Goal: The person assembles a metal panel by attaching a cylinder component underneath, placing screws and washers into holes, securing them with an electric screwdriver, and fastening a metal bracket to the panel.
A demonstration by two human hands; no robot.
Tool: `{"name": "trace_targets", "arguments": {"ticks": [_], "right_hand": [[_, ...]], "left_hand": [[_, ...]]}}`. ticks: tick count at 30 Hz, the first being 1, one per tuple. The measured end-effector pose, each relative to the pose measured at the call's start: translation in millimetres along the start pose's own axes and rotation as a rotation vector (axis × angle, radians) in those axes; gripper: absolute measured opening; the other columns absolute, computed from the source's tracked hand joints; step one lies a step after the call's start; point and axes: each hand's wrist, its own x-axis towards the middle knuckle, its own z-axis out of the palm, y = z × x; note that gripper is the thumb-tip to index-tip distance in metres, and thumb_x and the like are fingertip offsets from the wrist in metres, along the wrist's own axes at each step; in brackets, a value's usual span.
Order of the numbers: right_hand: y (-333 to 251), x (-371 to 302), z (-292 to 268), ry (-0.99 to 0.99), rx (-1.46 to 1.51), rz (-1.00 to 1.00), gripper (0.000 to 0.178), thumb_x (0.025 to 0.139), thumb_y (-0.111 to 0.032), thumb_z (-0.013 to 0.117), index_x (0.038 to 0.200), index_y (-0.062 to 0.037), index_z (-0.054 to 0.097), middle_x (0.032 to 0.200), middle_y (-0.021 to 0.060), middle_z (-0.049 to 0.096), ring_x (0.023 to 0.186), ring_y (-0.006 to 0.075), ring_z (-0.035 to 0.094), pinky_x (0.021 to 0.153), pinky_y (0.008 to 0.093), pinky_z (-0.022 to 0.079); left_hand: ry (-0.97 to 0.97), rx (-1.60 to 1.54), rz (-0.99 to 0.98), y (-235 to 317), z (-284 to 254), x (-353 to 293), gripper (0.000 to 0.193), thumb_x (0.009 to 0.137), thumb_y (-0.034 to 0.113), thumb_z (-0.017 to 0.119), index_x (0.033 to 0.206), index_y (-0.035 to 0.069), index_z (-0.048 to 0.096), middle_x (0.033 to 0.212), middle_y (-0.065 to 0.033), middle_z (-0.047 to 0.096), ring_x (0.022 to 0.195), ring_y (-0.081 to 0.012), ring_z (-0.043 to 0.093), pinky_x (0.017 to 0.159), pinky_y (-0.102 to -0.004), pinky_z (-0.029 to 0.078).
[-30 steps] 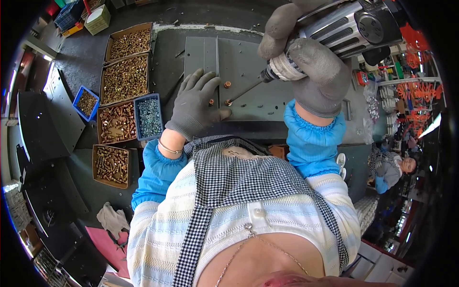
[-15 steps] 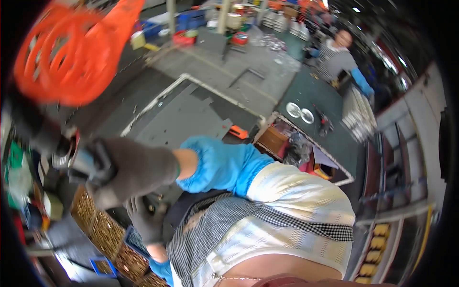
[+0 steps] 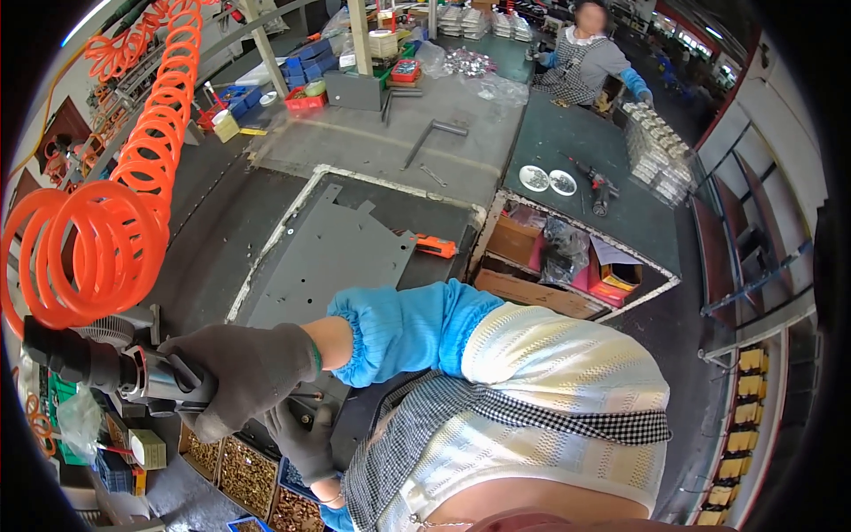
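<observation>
Right hand (image 3: 248, 371) is gripping a power tool (image 3: 151, 376), its long axis running leftward from the fingers (image 3: 213, 426); left hand (image 3: 303, 448), nearer a bolt (image 3: 306, 418), is lying part-open beside it, visibly holding nothing.

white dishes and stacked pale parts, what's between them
A red-and-black power tool lies between the white dishes and the stacked pale parts, in the head view.
</observation>
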Motion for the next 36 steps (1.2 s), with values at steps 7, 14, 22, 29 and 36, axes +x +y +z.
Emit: {"name": "trace_targets", "arguments": {"ticks": [7, 14, 22, 29, 36], "right_hand": [[-6, -3, 5, 0.0, 0.103, 0.037, 0.036, 0.075, -0.012, 0.08, 0.106, -0.0043, 0.062, 0.089, 0.0016, 0.068, 0.077, 0.0099, 0.062, 0.071, 0.0304, 0.052], [-8, 0, 3, -0.018, 0.076, 0.062, 0.031, 0.077, -0.007, 0.078, 0.104, -0.0057, 0.063, 0.087, 0.0, 0.067, 0.079, 0.0101, 0.061, 0.073, 0.03, 0.052], [-5, -4, 10, -0.033, 0.074, 0.089, 0.028, 0.079, -0.011, 0.079, 0.102, -0.0064, 0.064, 0.085, -0.0008, 0.065, 0.078, 0.0087, 0.06, 0.072, 0.0295, 0.05], [16, 2, 3, -0.081, 0.095, -0.025, 0.047, 0.078, -0.008, 0.083, 0.121, -0.0019, 0.064, 0.101, 0.0032, 0.07, 0.091, 0.0109, 0.064, 0.076, 0.0301, 0.053], [19, -3, 17, 0.092, 0.351, 0.003, 0.063, 0.077, 0.004, 0.081, 0.135, 0.0014, 0.057, 0.105, 0.0205, 0.075, 0.083, 0.0255, 0.076, 0.064, 0.0322, 0.061]], "left_hand": [[0.049, -0.039, 0.077, 6, -6, 5, 0.083, 0.076, 0.056, 0.081, 0.135, 0.002, 0.058, 0.142, -0.0238, 0.058, 0.139, -0.0492, 0.046, 0.114, -0.0566, 0.038], [0.002, -0.008, 0.007, 13, -13, 3, 0.08, 0.077, 0.05, 0.081, 0.137, 0.002, 0.058, 0.144, -0.0199, 0.058, 0.142, -0.0461, 0.045, 0.116, -0.0528, 0.038], [0.03, -0.027, 0.007, 13, -13, -2, 0.075, 0.076, 0.043, 0.083, 0.134, 0.002, 0.059, 0.142, -0.0193, 0.06, 0.139, -0.0453, 0.047, 0.116, -0.0531, 0.039], [0.133, -0.064, 0.08, 4, -8, 1, 0.074, 0.073, 0.039, 0.083, 0.135, 0.004, 0.061, 0.142, -0.0192, 0.061, 0.137, -0.0434, 0.05, 0.117, -0.0522, 0.038], [0.122, -0.058, -0.034, 4, -11, -1, 0.079, 0.069, 0.04, 0.086, 0.136, 0.009, 0.062, 0.146, -0.0135, 0.06, 0.142, -0.0404, 0.047, 0.121, -0.0535, 0.034]]}}
